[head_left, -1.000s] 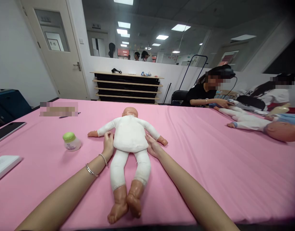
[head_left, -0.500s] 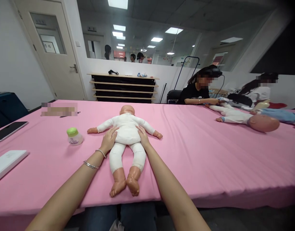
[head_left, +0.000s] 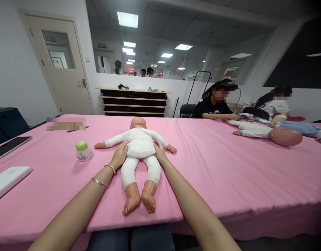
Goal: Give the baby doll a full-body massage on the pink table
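Observation:
A baby doll with a white cloth body lies on the pink-covered table, head away from me, arms spread, feet toward the near edge. My left hand rests against the left side of its torso, and my right hand against the right side. Both hands press on the doll's waist, with fingers partly hidden at its sides. A small jar with a green lid stands left of my left hand.
A phone and a white box lie at the left. Another doll and a blue-clothed doll lie at the right, near a person in black. Shelves stand behind the table.
The camera view has tilted slightly upward. My hands remain at the doll's sides, and its lower body and legs have shifted slightly right, with my right hand moving along.

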`<state>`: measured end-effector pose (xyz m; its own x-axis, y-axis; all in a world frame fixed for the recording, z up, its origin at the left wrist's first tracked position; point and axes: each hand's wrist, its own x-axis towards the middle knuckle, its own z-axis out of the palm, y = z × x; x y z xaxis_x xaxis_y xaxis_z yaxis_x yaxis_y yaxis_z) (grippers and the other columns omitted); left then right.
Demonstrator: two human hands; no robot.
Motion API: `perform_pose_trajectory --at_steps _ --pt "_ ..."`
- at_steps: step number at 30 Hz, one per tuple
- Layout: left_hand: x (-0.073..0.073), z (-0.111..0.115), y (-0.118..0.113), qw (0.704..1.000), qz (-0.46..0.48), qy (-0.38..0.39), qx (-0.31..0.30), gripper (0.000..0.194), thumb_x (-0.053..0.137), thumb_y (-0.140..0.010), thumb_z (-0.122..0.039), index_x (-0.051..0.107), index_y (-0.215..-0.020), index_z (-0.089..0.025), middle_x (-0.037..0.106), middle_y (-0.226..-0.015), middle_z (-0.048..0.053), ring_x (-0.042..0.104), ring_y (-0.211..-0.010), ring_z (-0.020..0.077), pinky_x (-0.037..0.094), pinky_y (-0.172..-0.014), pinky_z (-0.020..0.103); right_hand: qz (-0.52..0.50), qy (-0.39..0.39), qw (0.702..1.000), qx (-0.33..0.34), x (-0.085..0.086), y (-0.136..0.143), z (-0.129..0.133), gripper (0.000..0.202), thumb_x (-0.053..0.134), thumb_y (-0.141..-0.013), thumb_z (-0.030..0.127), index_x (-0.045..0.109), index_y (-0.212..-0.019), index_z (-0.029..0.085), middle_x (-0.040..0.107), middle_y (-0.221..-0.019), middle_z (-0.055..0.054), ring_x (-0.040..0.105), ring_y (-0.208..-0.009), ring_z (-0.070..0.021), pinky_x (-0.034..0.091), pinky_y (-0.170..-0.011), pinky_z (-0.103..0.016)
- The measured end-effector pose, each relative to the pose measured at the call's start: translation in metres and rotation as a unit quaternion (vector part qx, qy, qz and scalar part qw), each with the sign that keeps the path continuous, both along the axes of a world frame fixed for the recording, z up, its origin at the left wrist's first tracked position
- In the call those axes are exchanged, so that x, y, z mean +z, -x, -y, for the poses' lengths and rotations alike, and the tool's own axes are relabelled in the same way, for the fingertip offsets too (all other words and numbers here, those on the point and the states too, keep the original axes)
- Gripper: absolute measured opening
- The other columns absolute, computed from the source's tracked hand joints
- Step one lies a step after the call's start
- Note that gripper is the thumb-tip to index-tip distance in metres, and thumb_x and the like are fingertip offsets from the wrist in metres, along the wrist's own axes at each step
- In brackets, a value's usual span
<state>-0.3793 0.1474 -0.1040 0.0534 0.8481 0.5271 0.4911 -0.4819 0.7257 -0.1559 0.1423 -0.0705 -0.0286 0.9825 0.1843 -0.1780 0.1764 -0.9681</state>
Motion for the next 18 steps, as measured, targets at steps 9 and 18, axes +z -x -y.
perform_pose_trajectory --at_steps 9,18 --pt "-0.002 -0.001 0.001 1.0 -0.018 0.002 0.009 0.043 0.032 -0.089 -0.039 0.052 -0.121 -0.017 0.05 -0.13 0.01 0.043 -0.124 0.0233 0.03 -0.108 0.045 0.042 -0.017 0.992 -0.118 -0.014 0.0 -0.01 0.034 0.053 -0.088 0.035 0.052 -0.116 0.017 0.053 -0.118 -0.008 0.055 -0.102 -0.0201 0.049 -0.086 -0.041" --pt "0.064 0.082 -0.01 0.946 0.0 -0.314 0.079 0.031 0.049 -0.086 -0.032 0.052 -0.115 -0.023 0.056 -0.111 0.01 0.051 -0.11 0.0257 0.044 -0.094 0.046 0.098 0.021 0.885 -0.455 -0.015 -0.073 -0.037 0.05 0.038 -0.074 0.013 0.039 -0.124 0.018 0.046 -0.121 -0.01 0.054 -0.103 -0.017 0.042 -0.088 -0.03"
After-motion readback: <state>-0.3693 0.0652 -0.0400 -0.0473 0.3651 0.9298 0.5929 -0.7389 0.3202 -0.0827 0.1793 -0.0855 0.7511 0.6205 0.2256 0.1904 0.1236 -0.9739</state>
